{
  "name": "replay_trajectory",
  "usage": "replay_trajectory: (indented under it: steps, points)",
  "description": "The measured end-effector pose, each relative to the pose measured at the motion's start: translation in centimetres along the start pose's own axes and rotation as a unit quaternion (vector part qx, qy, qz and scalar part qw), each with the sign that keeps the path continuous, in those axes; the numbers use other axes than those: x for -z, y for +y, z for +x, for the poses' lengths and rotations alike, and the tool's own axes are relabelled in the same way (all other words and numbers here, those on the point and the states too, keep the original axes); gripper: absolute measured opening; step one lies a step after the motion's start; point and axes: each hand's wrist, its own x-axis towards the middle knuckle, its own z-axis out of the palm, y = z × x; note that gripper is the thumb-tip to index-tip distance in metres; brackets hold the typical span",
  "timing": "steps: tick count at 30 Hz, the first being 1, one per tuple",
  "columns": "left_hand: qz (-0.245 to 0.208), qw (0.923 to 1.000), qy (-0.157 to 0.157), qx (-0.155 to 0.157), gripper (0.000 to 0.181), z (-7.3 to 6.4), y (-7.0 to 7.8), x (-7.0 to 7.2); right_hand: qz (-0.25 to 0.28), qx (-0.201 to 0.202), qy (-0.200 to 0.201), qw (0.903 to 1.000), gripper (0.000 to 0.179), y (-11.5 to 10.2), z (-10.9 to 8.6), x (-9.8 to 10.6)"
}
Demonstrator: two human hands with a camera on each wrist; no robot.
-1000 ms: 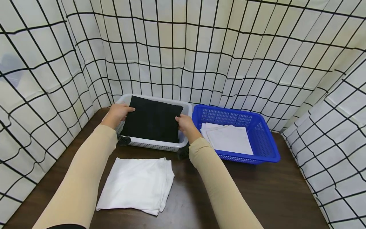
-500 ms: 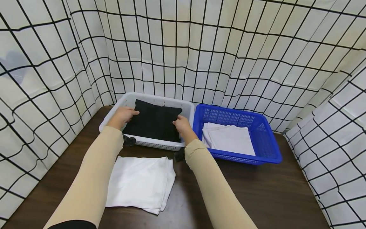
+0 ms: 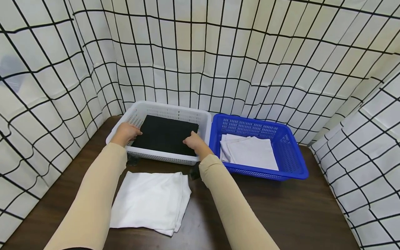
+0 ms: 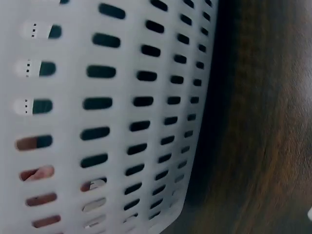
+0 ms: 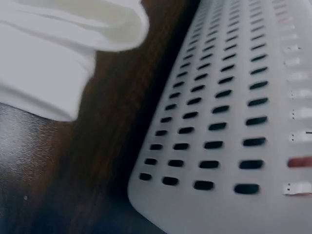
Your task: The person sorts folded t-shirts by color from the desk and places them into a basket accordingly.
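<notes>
A folded black cloth (image 3: 165, 135) lies flat inside the white perforated basket (image 3: 165, 157) at the back left of the table. My left hand (image 3: 125, 132) reaches over the basket's left side, fingertips right at the cloth's left edge. My right hand (image 3: 195, 142) is over the cloth's right part, its fingertips touching the top surface. Both wrist views mostly show the basket's outer wall (image 4: 122, 117) with slotted holes, and bits of fingers through the slots. A folded white cloth (image 3: 150, 201) lies on the table between my forearms.
Right of the white basket stands a blue basket (image 3: 292, 156) holding folded white cloths (image 3: 250, 151). A white-covered wire grid (image 3: 225, 52) walls in the back and sides. The brown table (image 3: 281, 211) extends in front of the blue basket.
The black cloth, held up at its sides by both hands a second ago, has dropped flat into the white basket. My left hand has moved left; my right hand has moved slightly left and down.
</notes>
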Motion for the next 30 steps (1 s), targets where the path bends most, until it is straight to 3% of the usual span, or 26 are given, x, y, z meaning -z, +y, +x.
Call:
replay_trajectory:
  steps: [3,7,10,14,22,26,30]
  points:
    - [0.049,0.9985,0.005,-0.023,0.040,-0.3,0.4,0.0,0.011,0.021,0.027,0.9994,0.069,-0.2,-0.2,-0.1]
    - [0.137,0.9874,0.046,-0.066,0.041,-1.0,1.2,0.2,0.056,0.068,0.083,0.9927,0.062,-0.8,-0.6,0.0]
    - [0.149,0.9836,0.066,-0.077,0.045,-1.8,1.5,0.3,0.090,0.077,0.097,0.9882,0.057,-1.2,-1.1,0.4]
    - [0.135,0.9852,0.052,-0.092,0.051,-3.4,1.5,0.7,0.110,0.076,0.080,0.9879,0.051,-1.4,-2.4,1.1]
    - [0.065,0.9878,-0.037,-0.137,0.059,-6.6,1.1,2.1,0.176,0.083,-0.001,0.9809,0.054,-0.3,-5.7,1.9]
    - [0.032,0.9866,-0.073,-0.142,0.060,-8.5,1.0,2.1,0.137,0.125,-0.018,0.9824,0.052,0.8,-7.6,2.1]
    - [0.008,0.9864,-0.088,-0.139,0.062,-10.3,0.5,2.0,0.103,0.161,-0.031,0.9810,0.048,1.9,-9.6,2.2]
